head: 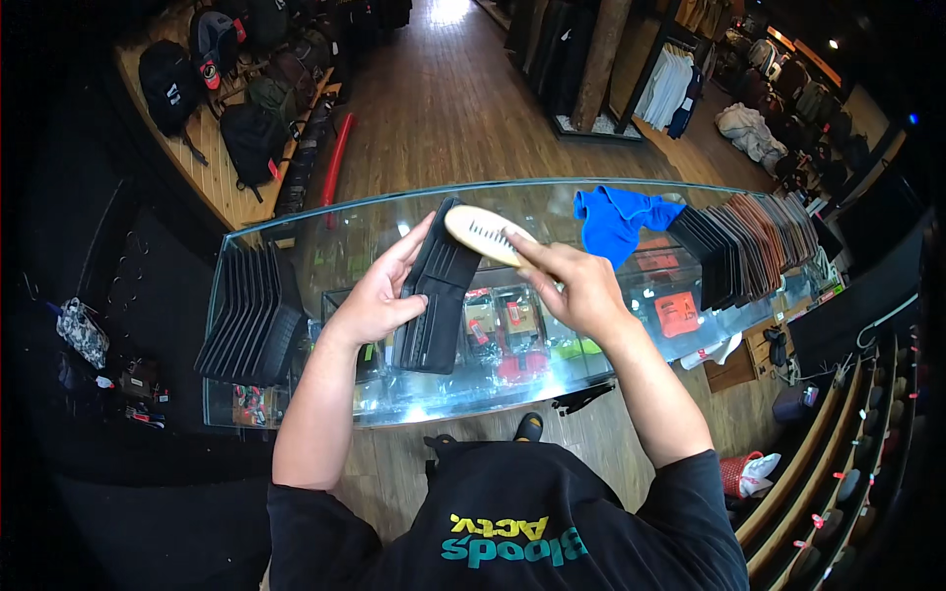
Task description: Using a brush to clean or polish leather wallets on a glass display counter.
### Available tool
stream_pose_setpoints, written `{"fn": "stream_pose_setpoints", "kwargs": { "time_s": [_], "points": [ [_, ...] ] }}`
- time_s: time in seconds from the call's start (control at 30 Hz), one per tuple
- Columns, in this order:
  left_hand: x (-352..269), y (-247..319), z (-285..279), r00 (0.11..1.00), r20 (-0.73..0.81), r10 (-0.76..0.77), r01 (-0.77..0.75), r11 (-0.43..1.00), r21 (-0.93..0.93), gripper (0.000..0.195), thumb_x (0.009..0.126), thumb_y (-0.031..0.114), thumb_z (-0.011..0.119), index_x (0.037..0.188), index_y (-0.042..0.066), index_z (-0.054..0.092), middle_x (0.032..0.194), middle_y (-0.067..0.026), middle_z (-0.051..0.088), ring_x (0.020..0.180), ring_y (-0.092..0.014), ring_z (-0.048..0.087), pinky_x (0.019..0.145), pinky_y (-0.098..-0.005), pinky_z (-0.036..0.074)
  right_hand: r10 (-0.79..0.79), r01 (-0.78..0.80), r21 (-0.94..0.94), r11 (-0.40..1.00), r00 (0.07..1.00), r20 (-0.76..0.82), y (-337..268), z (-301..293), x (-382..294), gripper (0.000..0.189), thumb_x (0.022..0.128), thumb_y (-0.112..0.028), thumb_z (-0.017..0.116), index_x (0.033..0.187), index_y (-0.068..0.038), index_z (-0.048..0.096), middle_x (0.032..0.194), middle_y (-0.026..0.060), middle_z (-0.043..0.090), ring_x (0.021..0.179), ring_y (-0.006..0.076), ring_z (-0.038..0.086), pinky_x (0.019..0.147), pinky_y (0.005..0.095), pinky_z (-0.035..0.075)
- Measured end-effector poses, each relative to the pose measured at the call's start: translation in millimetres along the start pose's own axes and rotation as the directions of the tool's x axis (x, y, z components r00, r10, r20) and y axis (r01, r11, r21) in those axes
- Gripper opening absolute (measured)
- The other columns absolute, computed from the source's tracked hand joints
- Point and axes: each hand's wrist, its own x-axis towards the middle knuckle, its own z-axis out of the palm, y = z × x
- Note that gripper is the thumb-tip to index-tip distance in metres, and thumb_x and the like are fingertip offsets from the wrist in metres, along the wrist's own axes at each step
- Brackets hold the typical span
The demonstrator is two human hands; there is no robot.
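My left hand (384, 295) holds an open black bifold wallet (436, 310) upright above the glass counter, its card slots facing me. In my right hand (573, 284) is an oval wooden brush (484, 233) bearing dark writing on its back. The brush lies over the wallet's upper right part; its bristles are hidden. To the right of the brush, a blue cloth (617, 218) rests crumpled on the counter. A row of black wallets (255, 318) stands at the counter's left end, and a row of black, brown and grey wallets (746, 247) at its right.
The glass display counter (443, 406) holds packaged goods and an orange-red packet (676, 314) beneath its top. Backpacks (251, 140) sit on a wooden shelf beyond it at left. Clothes racks and a wooden post (602, 66) stand farther off. A red basket (739, 473) is at the lower right.
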Motion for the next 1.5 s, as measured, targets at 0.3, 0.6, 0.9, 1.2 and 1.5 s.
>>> {"fn": "stream_pose_setpoints", "kwargs": {
  "time_s": [0.3,0.6,0.9,1.2,1.5],
  "points": [
    [5,-20,-5,0.998,-0.006,0.067,-0.065,0.991,0.116,0.103,0.082,-0.018,0.058,0.177,-0.001,0.025,0.181,-0.0164,0.036,0.167,-0.024,0.034,0.136,-0.0364,0.024,0.068,-0.057,0.085,0.995,0.99,-0.126,-7,16,0,0.05,0.099,-0.013,0.078,0.148,-0.02,0.074,0.1,0.0159,0.079,0.086,0.0379,0.077,0.075,0.0449,0.061],
    [3,-9,0,0.997,0.014,0.07,-0.07,0.998,0.002,0.111,0.078,-0.017,0.055,0.18,0.002,0.017,0.184,-0.018,0.029,0.168,-0.025,0.033,0.138,-0.0383,0.021,-0.114,0.101,0.059,0.993,0.943,0.314,-22,1,-7,0.054,0.102,-0.023,0.074,0.155,-0.032,0.068,0.096,0.011,0.077,0.083,0.0355,0.077,0.072,0.0479,0.062],
    [-1,-14,-13,0.988,-0.021,0.154,-0.152,0.987,0.055,0.111,0.078,-0.013,0.058,0.18,0.005,0.018,0.186,-0.0159,0.024,0.172,-0.026,0.024,0.139,-0.0413,0.017,-0.039,0.054,-0.034,0.998,0.939,0.343,-12,17,-4,0.053,0.103,-0.017,0.077,0.155,-0.019,0.068,0.117,0.0224,0.078,0.091,0.0374,0.078,0.081,0.0454,0.062],
    [11,-11,-14,0.914,-0.373,0.157,-0.179,0.984,-0.024,0.069,0.107,0.002,0.066,0.172,0.008,0.043,0.164,-0.0142,0.059,0.149,-0.022,0.057,0.128,-0.0368,0.04,0.088,-0.1,0.241,0.965,0.994,0.059,-25,26,-8,0.071,0.105,-0.014,0.073,0.169,-0.014,0.043,0.135,0.025,0.075,0.114,0.0468,0.076,0.094,0.0512,0.062],
    [17,-30,-24,0.878,-0.464,0.114,-0.13,0.991,-0.002,0.027,0.109,0.015,0.076,0.13,-0.001,0.075,0.117,-0.0064,0.081,0.105,-0.012,0.075,0.095,-0.0279,0.059,-0.104,-0.039,0.357,0.933,0.922,0.373,-34,12,7,0.049,0.097,-0.018,0.083,0.143,-0.006,0.073,0.12,0.0202,0.081,0.106,0.0385,0.08,0.091,0.0449,0.062]
  ]
}}
